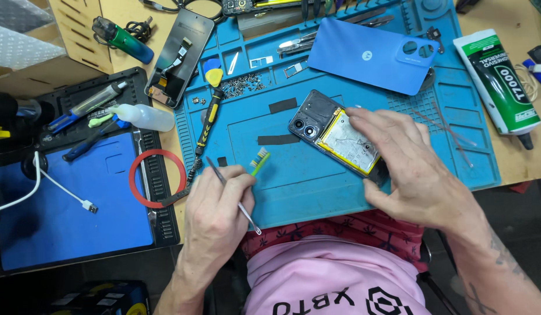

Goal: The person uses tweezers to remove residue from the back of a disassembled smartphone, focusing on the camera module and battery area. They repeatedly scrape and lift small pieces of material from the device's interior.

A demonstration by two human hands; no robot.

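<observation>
the right hand (407, 169) lies on the opened phone (334, 137), with the fingers spread over its lower part and pressing it to the blue mat (317, 186). the phone is without its back cover, so the battery (347, 143) with yellow edges shows, and the two camera lenses are at its upper left end. it is tilted, near the middle of the mat.

the left hand (215, 213) is closed around thin metal tweezers (232, 195), which it holds like a pen, with one end pointing up left and the other down right. a green toothbrush (260, 161) lies just beside this hand, touching or almost touching the fingers; i cannot tell which.

the blue back cover (369, 55) lies at the top of the mat, well apart from the phone. a yellow and black screwdriver (207, 125) lies at the left edge of the mat, and a red ring (156, 178) is beside it. a tube of glue (501, 79) rests on the table at the right.
</observation>
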